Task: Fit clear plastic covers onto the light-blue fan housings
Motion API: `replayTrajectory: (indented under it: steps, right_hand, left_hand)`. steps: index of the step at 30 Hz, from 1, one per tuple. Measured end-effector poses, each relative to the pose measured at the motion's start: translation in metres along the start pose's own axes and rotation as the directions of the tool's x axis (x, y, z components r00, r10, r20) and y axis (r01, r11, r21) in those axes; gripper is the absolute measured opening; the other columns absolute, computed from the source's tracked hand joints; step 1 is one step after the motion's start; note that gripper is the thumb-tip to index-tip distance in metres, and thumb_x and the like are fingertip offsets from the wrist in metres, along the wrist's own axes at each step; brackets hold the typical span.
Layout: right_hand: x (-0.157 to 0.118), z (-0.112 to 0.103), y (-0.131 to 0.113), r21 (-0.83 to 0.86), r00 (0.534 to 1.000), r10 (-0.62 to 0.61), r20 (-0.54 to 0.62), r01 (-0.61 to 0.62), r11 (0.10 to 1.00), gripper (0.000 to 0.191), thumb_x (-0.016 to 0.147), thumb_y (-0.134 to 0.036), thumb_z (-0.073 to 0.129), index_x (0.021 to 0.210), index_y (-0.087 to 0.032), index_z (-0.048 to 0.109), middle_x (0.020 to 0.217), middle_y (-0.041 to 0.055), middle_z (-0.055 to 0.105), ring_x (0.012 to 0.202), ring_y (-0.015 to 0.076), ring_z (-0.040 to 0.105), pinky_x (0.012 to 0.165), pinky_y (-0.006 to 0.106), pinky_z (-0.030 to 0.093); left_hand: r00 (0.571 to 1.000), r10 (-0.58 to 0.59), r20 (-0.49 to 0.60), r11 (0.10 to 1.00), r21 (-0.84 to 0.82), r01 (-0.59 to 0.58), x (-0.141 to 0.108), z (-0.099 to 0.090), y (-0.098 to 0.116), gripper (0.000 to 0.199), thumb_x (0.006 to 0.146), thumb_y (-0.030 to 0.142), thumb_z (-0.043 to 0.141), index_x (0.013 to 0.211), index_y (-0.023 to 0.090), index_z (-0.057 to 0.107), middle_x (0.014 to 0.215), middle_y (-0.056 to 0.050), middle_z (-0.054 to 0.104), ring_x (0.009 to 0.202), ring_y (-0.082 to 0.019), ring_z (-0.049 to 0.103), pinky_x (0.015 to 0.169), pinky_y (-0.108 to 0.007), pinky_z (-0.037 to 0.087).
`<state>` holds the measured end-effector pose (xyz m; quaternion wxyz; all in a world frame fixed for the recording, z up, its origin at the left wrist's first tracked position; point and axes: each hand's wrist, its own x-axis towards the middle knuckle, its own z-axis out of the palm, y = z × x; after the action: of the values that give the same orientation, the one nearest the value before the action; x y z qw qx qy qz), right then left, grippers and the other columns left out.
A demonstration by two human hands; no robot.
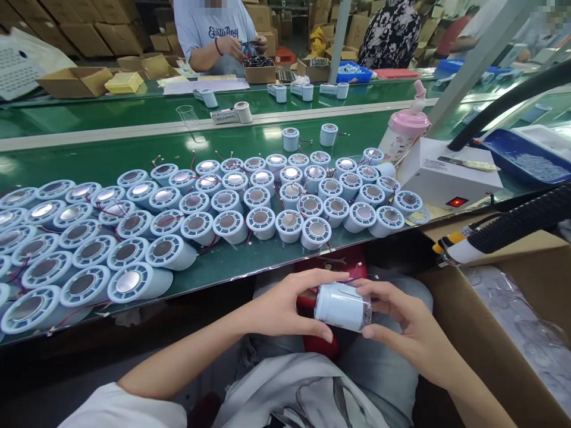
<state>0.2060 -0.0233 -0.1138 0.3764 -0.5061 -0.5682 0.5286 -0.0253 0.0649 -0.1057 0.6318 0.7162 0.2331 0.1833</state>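
Above my lap I hold a light blue cylindrical housing (341,306) on its side, thin wires showing over its top. My left hand (285,306) is closed around its left end, thumb below and fingers above. My right hand (408,318) grips the right end, where a clear plastic sleeve (367,312) surrounds the housing. On the green bench (232,264) in front of me stand rows of similar blue housings (316,232), many with round metal discs on top and red wires between them.
A white box with a red switch (457,202) and a pink cup (404,134) stand at the right. Below them is a cardboard box (435,297) of clear plastic parts. A dark hose (521,220) crosses the right side. Across the bench, a person (218,41) handles small dark parts.
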Motion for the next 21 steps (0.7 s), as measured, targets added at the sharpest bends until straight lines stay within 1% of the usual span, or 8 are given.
replayTrajectory:
  steps: [3, 5, 8, 10, 12, 15, 21]
  right_hand:
    - [0.000, 0.000, -0.004, 0.067, 0.999, 0.039, -0.015, -0.038, 0.997, 0.031, 0.083, -0.029, 0.070, 0.113, -0.026, 0.060, 0.124, 0.0047, 0.058, 0.106, 0.0210, 0.059, 0.086, 0.029, 0.054]
    - [0.001, 0.000, -0.005, 0.114, 0.997, 0.079, -0.017, -0.076, 0.991, 0.032, 0.083, -0.030, 0.070, 0.113, -0.025, 0.060, 0.120, 0.0051, 0.059, 0.101, 0.0205, 0.060, 0.082, 0.029, 0.054]
    - [0.002, 0.000, -0.006, 0.196, 0.990, 0.141, 0.015, -0.141, 0.970, 0.036, 0.082, -0.035, 0.071, 0.114, -0.024, 0.058, 0.115, 0.0069, 0.062, 0.094, 0.0205, 0.062, 0.080, 0.030, 0.053]
    - [0.003, 0.001, -0.005, 0.249, 0.986, 0.161, 0.042, -0.167, 0.954, 0.037, 0.082, -0.038, 0.071, 0.114, -0.023, 0.057, 0.113, 0.0075, 0.063, 0.089, 0.0195, 0.062, 0.079, 0.031, 0.053]
    - [0.005, 0.001, -0.004, 0.290, 0.984, 0.173, 0.048, -0.179, 0.940, 0.037, 0.083, -0.039, 0.071, 0.113, -0.023, 0.056, 0.110, 0.0067, 0.063, 0.086, 0.0184, 0.062, 0.078, 0.031, 0.053]
    - [0.008, 0.002, -0.002, 0.334, 0.979, 0.196, 0.049, -0.201, 0.921, 0.036, 0.083, -0.042, 0.070, 0.109, -0.022, 0.058, 0.098, 0.0055, 0.065, 0.085, 0.0185, 0.061, 0.073, 0.028, 0.053]
    - [0.012, 0.005, 0.004, 0.460, 0.958, 0.279, 0.069, -0.278, 0.843, 0.039, 0.081, -0.053, 0.069, 0.099, -0.020, 0.058, 0.079, -0.0010, 0.061, 0.065, 0.0118, 0.059, 0.059, 0.023, 0.053]
  left_hand:
    - [0.998, 0.059, 0.000, 0.994, 0.089, -0.058, 0.000, 0.000, 0.001, 0.075, 0.069, 0.033, 0.081, 0.136, 0.028, 0.049, 0.137, -0.009, 0.054, 0.126, -0.026, 0.050, 0.108, -0.038, 0.038]
    - [0.996, 0.089, 0.010, 0.988, 0.128, -0.090, 0.000, -0.001, 0.001, 0.075, 0.069, 0.033, 0.081, 0.137, 0.026, 0.049, 0.138, -0.009, 0.054, 0.127, -0.025, 0.050, 0.109, -0.037, 0.037]
    - [0.994, 0.110, 0.017, 0.981, 0.158, -0.111, 0.000, -0.001, 0.000, 0.074, 0.070, 0.033, 0.080, 0.137, 0.025, 0.048, 0.140, -0.010, 0.052, 0.129, -0.026, 0.048, 0.110, -0.036, 0.036]
    - [0.993, 0.114, 0.020, 0.979, 0.167, -0.116, 0.000, 0.000, 0.000, 0.074, 0.071, 0.033, 0.079, 0.137, 0.025, 0.047, 0.140, -0.010, 0.052, 0.129, -0.025, 0.048, 0.110, -0.037, 0.035]
    - [0.993, 0.119, 0.022, 0.978, 0.172, -0.121, 0.000, 0.000, -0.001, 0.075, 0.071, 0.033, 0.079, 0.138, 0.026, 0.047, 0.140, -0.009, 0.052, 0.129, -0.025, 0.048, 0.110, -0.037, 0.035]
    - [0.994, 0.111, 0.022, 0.978, 0.177, -0.113, -0.001, 0.000, -0.002, 0.075, 0.071, 0.034, 0.079, 0.138, 0.026, 0.046, 0.141, -0.010, 0.052, 0.130, -0.026, 0.048, 0.110, -0.037, 0.035]
    - [0.990, 0.140, 0.024, 0.977, 0.159, -0.142, -0.001, 0.000, -0.002, 0.073, 0.072, 0.032, 0.079, 0.138, 0.026, 0.047, 0.141, -0.010, 0.052, 0.130, -0.026, 0.048, 0.111, -0.039, 0.035]
